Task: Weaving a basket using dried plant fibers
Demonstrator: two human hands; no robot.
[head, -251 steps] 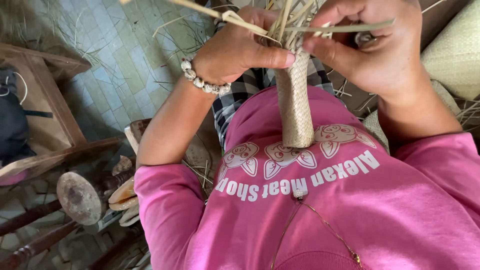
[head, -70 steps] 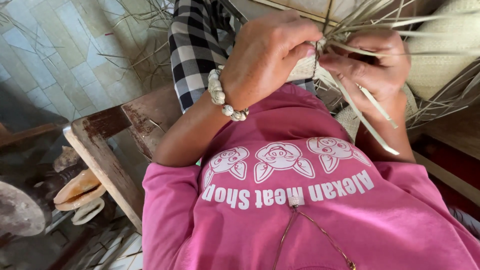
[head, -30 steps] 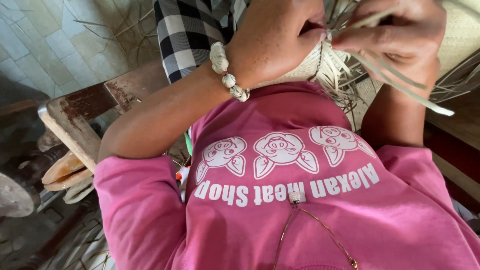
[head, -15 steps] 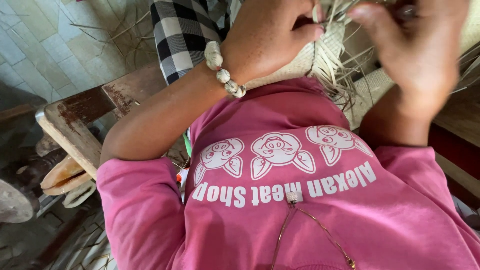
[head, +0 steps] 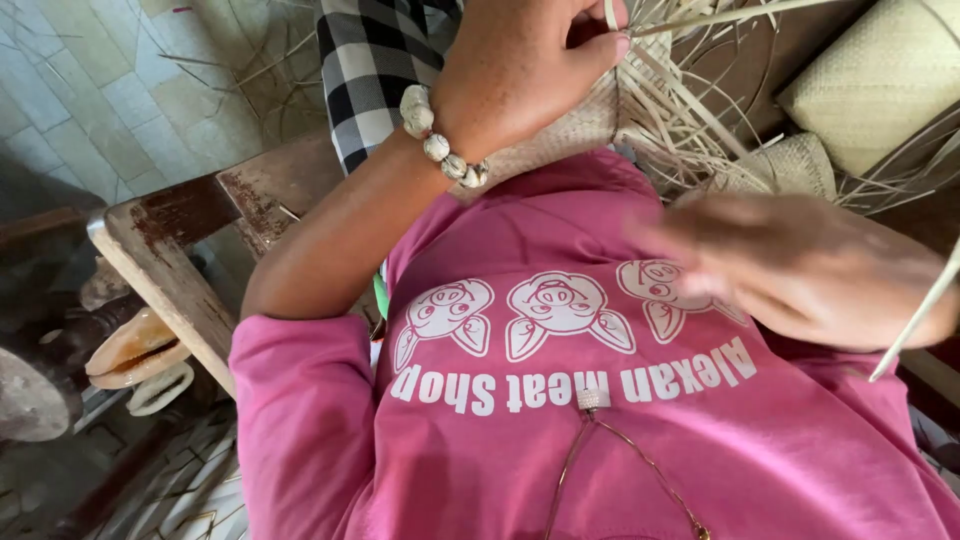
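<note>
Up at the far edge, the left hand (head: 520, 75) is clenched on the woven strip (head: 570, 130), its fingers pinching loose pale straw strands (head: 680, 110) that fan out to the right. A beaded bracelet (head: 437, 145) sits on that wrist. Nearer and to the right, the right hand (head: 800, 265) is blurred over the pink shirt (head: 560, 440); whether it grips anything I cannot tell, though one thin straw (head: 915, 320) slants just beside it
</note>
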